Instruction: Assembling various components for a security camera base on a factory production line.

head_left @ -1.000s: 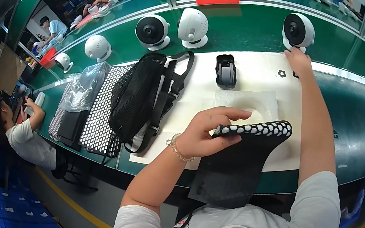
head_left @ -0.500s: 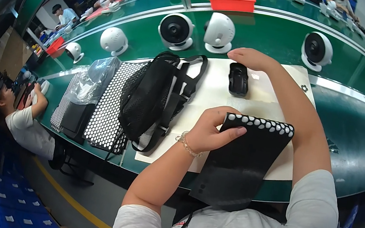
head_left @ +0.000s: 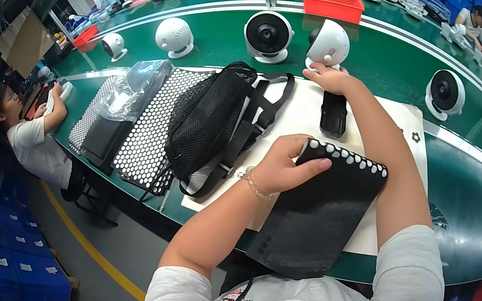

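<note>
My left hand [head_left: 284,163] is closed on a flexible black sheet [head_left: 321,213], its thumb on the plain face. White dots run along the sheet's far, folded edge, and its near end hangs towards my body. My right arm reaches past the sheet, with my right hand [head_left: 334,80] at the foot of a round white device on a stand [head_left: 329,42], which looks like a desk fan. Its fingers curl at the foot; part of the grip is hidden. A small black plastic case [head_left: 333,115] lies just nearer than that hand, on the cream board [head_left: 420,121].
A black mesh bag with straps [head_left: 210,122] lies left of my left hand, beside white-dotted sheets [head_left: 142,146] and clear plastic wrap [head_left: 134,90]. More white fan-like devices [head_left: 267,36] line the far side. Beyond stands a red bin [head_left: 332,4]. A co-worker [head_left: 37,137] sits at left.
My right hand has moved left to the fan-like device's foot. The left hand keeps its hold on the black sheet. The whole view has shifted, moving the far things rightward.
</note>
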